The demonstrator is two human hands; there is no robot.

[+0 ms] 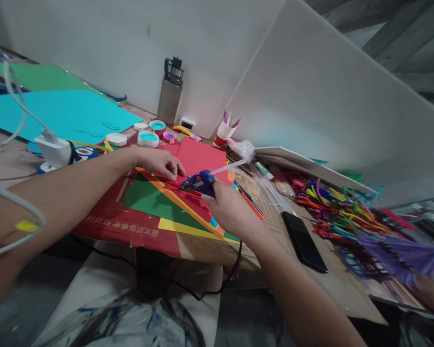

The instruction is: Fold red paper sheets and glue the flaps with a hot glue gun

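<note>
My right hand (231,207) is wrapped around a blue hot glue gun (201,183). A long translucent glue stick (228,167) sticks out of its back end. The gun's nozzle points left, down at a folded piece of red paper (201,156). Just left of the nozzle, my left hand (162,163) has its fingers curled and pinched on the red paper. Beneath lie a green sheet (148,198), an orange strip (188,208) and a yellow sheet (181,227). Whether glue is coming out is too small to tell.
Open paint tubs (148,139) and a bottle (169,94) stand at the back, near a paper cup (224,132) of pens. A black phone (304,241) and colourful pipe cleaners (332,207) lie right. Another person's hand (428,291) is at far right. White cables (16,96) hang left.
</note>
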